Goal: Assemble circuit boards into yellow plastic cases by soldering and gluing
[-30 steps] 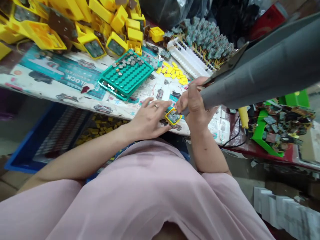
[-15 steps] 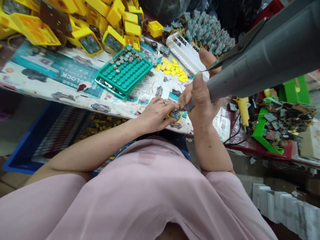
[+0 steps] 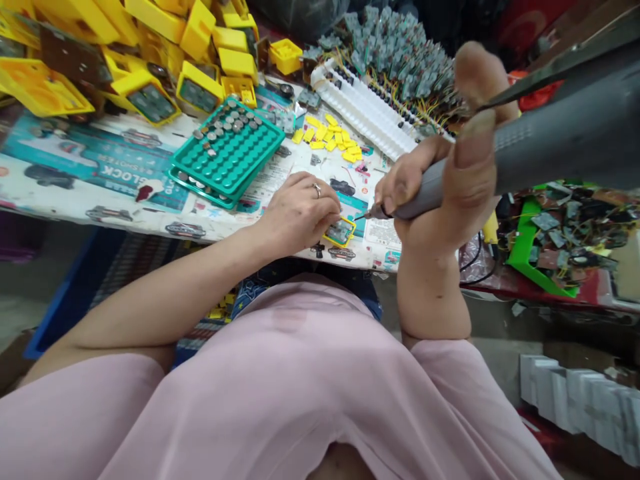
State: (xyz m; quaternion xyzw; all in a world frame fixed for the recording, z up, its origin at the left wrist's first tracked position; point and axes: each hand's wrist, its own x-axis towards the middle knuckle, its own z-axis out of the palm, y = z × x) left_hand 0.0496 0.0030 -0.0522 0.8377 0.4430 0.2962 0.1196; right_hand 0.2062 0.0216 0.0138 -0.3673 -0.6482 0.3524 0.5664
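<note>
My right hand [image 3: 450, 180] is wrapped round a grey power screwdriver [image 3: 540, 143], its bit tip pointing left and hanging just above and right of a small yellow-framed part [image 3: 340, 232]. That part lies near the table's front edge. My left hand [image 3: 300, 212], with a ring on one finger, has its curled fingers pressed on the part's left side. A green tray [image 3: 230, 150] with several round metal cells stands behind my left hand.
Yellow housings [image 3: 145, 93] are heaped at the back left. Small yellow pieces [image 3: 330, 137] lie mid-table beside a white rack [image 3: 365, 117] and wired circuit boards [image 3: 400, 53]. A green bin of scrap boards [image 3: 560, 240] sits right. A blue crate [image 3: 55, 313] stands below.
My right hand has lifted the screwdriver up and to the right, so its tip has come off the yellow part. My left hand stays on the part.
</note>
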